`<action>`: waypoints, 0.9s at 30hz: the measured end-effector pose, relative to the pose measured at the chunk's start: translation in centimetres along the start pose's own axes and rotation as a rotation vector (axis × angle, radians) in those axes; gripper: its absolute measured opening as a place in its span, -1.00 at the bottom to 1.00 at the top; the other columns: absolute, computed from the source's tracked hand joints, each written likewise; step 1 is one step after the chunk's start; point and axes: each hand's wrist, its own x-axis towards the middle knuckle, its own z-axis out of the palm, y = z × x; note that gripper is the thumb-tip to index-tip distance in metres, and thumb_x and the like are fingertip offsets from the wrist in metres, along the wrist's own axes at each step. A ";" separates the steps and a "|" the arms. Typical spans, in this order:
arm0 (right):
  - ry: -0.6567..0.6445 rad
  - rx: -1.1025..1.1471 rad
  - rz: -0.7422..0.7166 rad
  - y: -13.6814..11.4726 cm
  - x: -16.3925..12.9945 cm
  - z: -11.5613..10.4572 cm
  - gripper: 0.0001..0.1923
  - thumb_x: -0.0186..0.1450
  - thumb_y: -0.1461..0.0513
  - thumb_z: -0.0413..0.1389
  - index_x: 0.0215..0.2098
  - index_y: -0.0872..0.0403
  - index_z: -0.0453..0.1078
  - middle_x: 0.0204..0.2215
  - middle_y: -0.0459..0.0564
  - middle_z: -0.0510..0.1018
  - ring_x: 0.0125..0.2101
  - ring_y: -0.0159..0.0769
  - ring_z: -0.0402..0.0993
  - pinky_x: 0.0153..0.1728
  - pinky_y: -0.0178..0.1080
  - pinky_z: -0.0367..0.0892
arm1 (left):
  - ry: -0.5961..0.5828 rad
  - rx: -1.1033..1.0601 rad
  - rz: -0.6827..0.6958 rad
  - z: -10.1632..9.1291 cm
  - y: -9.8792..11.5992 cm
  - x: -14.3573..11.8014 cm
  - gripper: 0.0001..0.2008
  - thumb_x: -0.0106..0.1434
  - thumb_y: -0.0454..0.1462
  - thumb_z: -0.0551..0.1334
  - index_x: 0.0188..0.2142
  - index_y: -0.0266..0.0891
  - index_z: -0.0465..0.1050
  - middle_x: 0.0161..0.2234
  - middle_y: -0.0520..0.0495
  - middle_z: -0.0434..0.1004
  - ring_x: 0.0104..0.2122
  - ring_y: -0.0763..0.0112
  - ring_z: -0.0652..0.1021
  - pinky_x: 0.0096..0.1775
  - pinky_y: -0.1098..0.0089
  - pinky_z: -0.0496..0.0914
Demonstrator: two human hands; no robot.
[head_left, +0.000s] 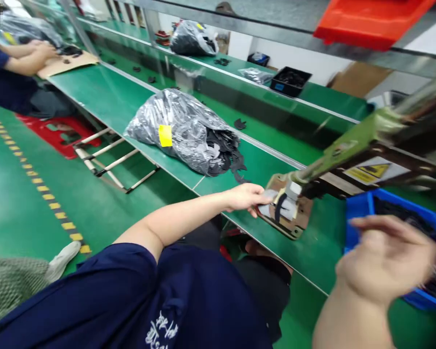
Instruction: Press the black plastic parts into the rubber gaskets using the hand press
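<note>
Clearly, the dark curved strip sits right of centre in the frame, on the pale pad of the brown base plate, directly below the head of the green hand press. Its long axis runs roughly up and down the picture, leaning a little to the right at the top. It lies between the 2 hands: just right of the left hand, the nearer of the 2, and up and left of the right hand, which is well apart from it.

The left hand has its thumb and fingers at the plate's left edge; I cannot tell whether they are clamped on anything. The right hand, blurred at lower right in front of the blue bin, has curled fingers; whether they hold something cannot be told.

As for labels, the press carries a warning label with 1 yellow triangle, its wording too blurred to read. A blank-looking yellow sticker marks the clear bag at upper centre, dark pieces spilling from its mouth. White lettering on the navy shirt, bottom centre, is illegible; I can make out no brand.
</note>
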 end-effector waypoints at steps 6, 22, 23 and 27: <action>-0.660 -0.006 0.173 0.9 -10.9 2.4 -0.63 0.42 0.02 0.19 0.11 -0.01 0.47 -0.14 0.06 0.69 -0.21 -0.24 0.67 -0.14 -0.10 0.62 | -0.018 0.006 0.025 0.8 -0.7 -5.7 -0.45 0.14 0.12 0.53 -0.31 -0.27 0.42 -0.46 0.03 0.55 -0.53 0.49 0.57 -0.50 0.49 0.52; -0.626 -0.217 -0.280 0.4 -11.2 -0.2 -0.86 0.39 0.25 0.18 -0.07 0.00 0.49 -0.27 0.00 0.63 -0.24 -0.28 0.56 -0.17 -0.15 0.50 | 0.254 1.011 0.661 3.9 -1.1 -6.6 -0.70 0.36 -0.05 0.39 -0.08 -0.17 0.48 -0.17 -0.11 0.48 -0.14 0.23 0.49 -0.07 0.21 0.46; -0.622 -0.227 -0.292 0.4 -11.1 -0.3 -0.86 0.40 0.25 0.17 -0.07 0.01 0.49 -0.27 0.00 0.63 -0.24 -0.27 0.55 -0.18 -0.15 0.49 | 0.309 1.052 0.704 4.2 -1.0 -6.7 -0.67 0.34 -0.04 0.40 -0.06 -0.17 0.47 -0.15 -0.13 0.47 -0.11 0.19 0.49 -0.05 0.17 0.45; -0.631 -0.251 -0.331 0.4 -11.0 -0.5 -0.88 0.40 0.24 0.17 -0.10 0.02 0.49 -0.30 0.01 0.63 -0.27 -0.27 0.54 -0.21 -0.14 0.46 | 0.294 1.196 0.708 4.9 -0.8 -6.8 -0.72 0.36 -0.03 0.39 -0.17 -0.17 0.51 -0.19 -0.14 0.51 -0.12 0.16 0.49 0.00 0.10 0.38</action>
